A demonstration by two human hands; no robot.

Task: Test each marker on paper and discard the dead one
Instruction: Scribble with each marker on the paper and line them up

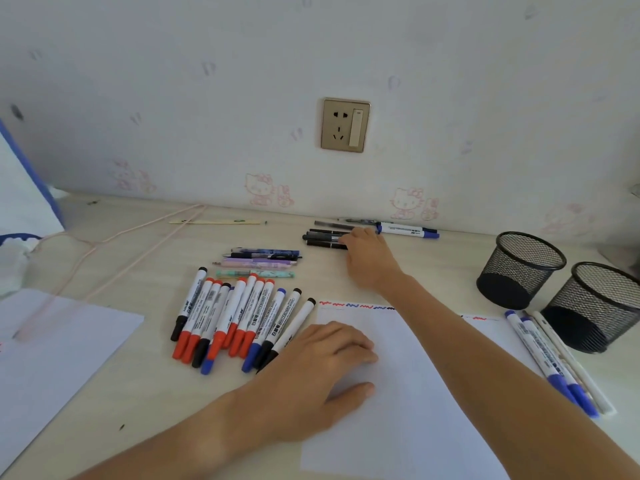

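Note:
A white test paper [408, 403] with red and blue squiggles along its top edge lies in front of me. My left hand [325, 368] rests flat on its left part, fingers straight. My right hand [369, 258] reaches far back to a small group of black pens [323, 237] near the wall, with its fingertips on them; whether it grips one is hidden. A row of red, blue and black whiteboard markers [239, 320] lies left of the paper. A blue marker [408, 230] lies by the wall behind my right hand.
Two black mesh pen cups [523, 268] [599, 306] stand at the right. Two blue markers and a white pen [554, 362] lie beside the paper's right edge. Several patterned pens [259, 263] lie behind the marker row. Another sheet [52, 351] and a pink hanger [104, 251] are on the left.

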